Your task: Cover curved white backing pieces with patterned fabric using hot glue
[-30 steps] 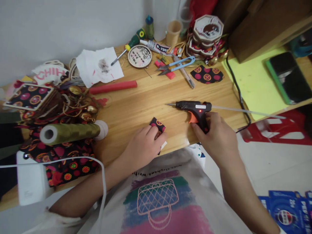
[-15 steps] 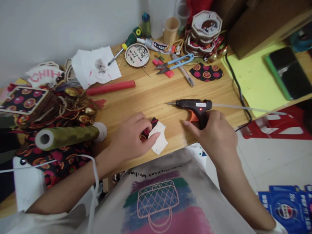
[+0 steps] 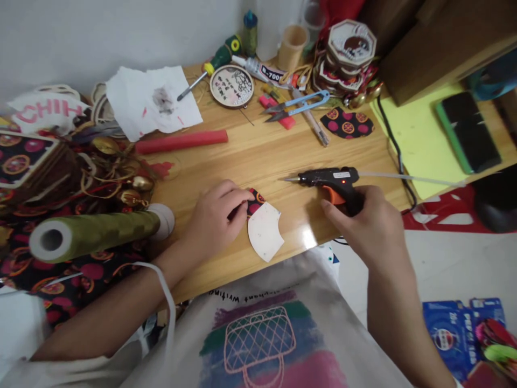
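My left hand is closed, with its fingertips pinching the edge of a dark patterned fabric piece. A white fan-shaped piece lies just right of these fingers, overlapping the fabric near the table's front edge. In my right hand is the handle of a black hot glue gun with an orange trigger and a small red light. Its nozzle points left, above the white piece, and a clear glue stick sticks out of its back. My right palm hides part of the handle.
At the left lie a green roll, patterned cloth and gold bells. A red tube, blue thread snips, a B-7000 tube and another patterned fabric piece lie farther back. A black cord and a phone are at right.
My left thumb has come off the white piece, which shows more fully now. My right hand and the glue gun have shifted slightly right; the view has moved a little.
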`<state>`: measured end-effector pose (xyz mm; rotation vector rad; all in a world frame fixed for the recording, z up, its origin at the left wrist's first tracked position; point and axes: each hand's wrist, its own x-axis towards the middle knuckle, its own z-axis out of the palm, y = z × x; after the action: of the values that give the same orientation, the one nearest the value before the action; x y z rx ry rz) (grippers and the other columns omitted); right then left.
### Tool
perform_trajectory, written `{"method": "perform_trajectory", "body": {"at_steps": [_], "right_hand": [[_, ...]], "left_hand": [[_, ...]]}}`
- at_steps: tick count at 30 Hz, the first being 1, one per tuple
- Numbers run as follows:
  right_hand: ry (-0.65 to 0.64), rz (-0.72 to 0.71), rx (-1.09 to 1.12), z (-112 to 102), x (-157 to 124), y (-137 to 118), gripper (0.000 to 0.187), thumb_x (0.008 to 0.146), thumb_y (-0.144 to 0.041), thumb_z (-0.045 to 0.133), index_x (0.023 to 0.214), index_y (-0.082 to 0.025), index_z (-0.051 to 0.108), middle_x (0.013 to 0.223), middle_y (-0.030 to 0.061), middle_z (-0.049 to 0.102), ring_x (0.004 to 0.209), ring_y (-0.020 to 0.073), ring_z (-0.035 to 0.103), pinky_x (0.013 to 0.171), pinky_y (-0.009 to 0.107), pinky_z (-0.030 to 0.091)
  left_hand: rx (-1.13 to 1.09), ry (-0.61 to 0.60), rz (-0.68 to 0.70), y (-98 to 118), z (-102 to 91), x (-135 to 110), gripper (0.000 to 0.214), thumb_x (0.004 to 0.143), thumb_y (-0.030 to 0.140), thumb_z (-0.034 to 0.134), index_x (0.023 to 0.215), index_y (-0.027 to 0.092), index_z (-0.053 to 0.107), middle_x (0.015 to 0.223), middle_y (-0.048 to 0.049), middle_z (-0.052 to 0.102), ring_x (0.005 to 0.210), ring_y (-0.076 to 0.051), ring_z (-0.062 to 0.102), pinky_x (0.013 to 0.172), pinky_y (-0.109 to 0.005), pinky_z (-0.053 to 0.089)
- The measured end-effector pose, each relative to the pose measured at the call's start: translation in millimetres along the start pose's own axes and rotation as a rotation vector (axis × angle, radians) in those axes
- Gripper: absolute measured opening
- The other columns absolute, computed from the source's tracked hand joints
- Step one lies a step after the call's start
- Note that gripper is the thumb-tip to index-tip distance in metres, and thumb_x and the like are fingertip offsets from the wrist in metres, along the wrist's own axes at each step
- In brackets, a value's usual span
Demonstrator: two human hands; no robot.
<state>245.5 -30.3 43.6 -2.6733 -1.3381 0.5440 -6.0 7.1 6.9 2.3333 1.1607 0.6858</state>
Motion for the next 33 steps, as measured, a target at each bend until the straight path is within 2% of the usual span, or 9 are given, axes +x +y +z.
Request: {"method": "perform_trajectory", "body": {"at_steps": [4, 10, 16, 20, 25, 28, 33], "right_hand": [[0.028, -0.060, 0.089, 0.3, -0.3, 10.2, 0.056, 0.060, -0.063, 0.066, 0.096, -0.021, 0.060, 0.075, 0.0056, 0.064, 0.070, 0.0241, 0.059, 0.059, 0.034, 0.044], [0.108, -0.231, 0.213, 11.2, -12.3, 27.0, 0.060, 0.066, -0.068, 0.066, 0.101, -0.020, 0.063, 0.074, 0.0019, 0.064, 0.065, 0.0192, 0.058, 0.059, 0.032, 0.046], [0.226, -0.230, 0.192, 17.2, -22.3, 22.3, 0.069, 0.064, -0.076, 0.064, 0.101, -0.018, 0.062, 0.073, 0.0033, 0.063, 0.065, 0.0211, 0.058, 0.061, 0.034, 0.047], [0.275, -0.310, 0.183, 23.2, -25.9, 21.7, 0.061, 0.073, -0.070, 0.061, 0.104, -0.018, 0.060, 0.075, 0.0032, 0.064, 0.064, 0.0203, 0.059, 0.058, 0.032, 0.047], [0.434, -0.385, 0.179, 33.4, -22.7, 25.9, 0.053, 0.076, -0.065, 0.064, 0.101, -0.019, 0.058, 0.077, 0.0039, 0.064, 0.062, 0.0196, 0.059, 0.056, 0.031, 0.046], [0.454, -0.398, 0.176, 37.4, -23.8, 23.2, 0.053, 0.074, -0.066, 0.065, 0.099, -0.020, 0.057, 0.078, 0.0050, 0.065, 0.061, 0.0205, 0.059, 0.054, 0.032, 0.045], [0.364, -0.320, 0.194, 40.7, -28.6, 17.1, 0.054, 0.072, -0.068, 0.064, 0.099, -0.021, 0.055, 0.075, 0.0047, 0.067, 0.063, 0.0236, 0.064, 0.054, 0.032, 0.046]], "left_hand": [[-0.020, 0.014, 0.000, -1.7, 1.3, -2.6, 0.016, 0.093, 0.016, 0.051, 0.097, 0.017, 0.066, 0.090, -0.0048, 0.066, 0.084, -0.018, 0.062, 0.071, -0.032, 0.048], [0.079, 0.032, 0.002, 2.8, 4.2, -6.0, 0.016, 0.093, 0.018, 0.050, 0.096, 0.016, 0.066, 0.090, -0.0061, 0.066, 0.086, -0.021, 0.061, 0.077, -0.037, 0.047], [0.284, 0.078, 0.034, 16.6, 8.1, -10.0, 0.018, 0.094, 0.016, 0.047, 0.092, 0.014, 0.065, 0.085, -0.0077, 0.066, 0.079, -0.024, 0.059, 0.069, -0.038, 0.041], [0.299, 0.149, 0.071, 19.0, 7.8, -9.2, 0.019, 0.094, 0.013, 0.046, 0.089, 0.013, 0.064, 0.081, -0.0076, 0.066, 0.075, -0.024, 0.059, 0.068, -0.038, 0.043], [0.266, 0.172, 0.069, 16.0, 9.4, -6.5, 0.019, 0.092, 0.011, 0.047, 0.089, 0.014, 0.066, 0.080, -0.0068, 0.065, 0.073, -0.024, 0.060, 0.069, -0.038, 0.046], [0.241, 0.161, 0.026, 13.7, 8.8, -7.3, 0.019, 0.090, 0.011, 0.048, 0.088, 0.015, 0.066, 0.080, -0.0062, 0.065, 0.074, -0.023, 0.060, 0.069, -0.037, 0.048], [0.181, 0.105, -0.003, 11.3, 8.3, -9.3, 0.018, 0.094, 0.020, 0.049, 0.090, 0.017, 0.066, 0.084, -0.0058, 0.066, 0.078, -0.022, 0.061, 0.072, -0.037, 0.048]]}}
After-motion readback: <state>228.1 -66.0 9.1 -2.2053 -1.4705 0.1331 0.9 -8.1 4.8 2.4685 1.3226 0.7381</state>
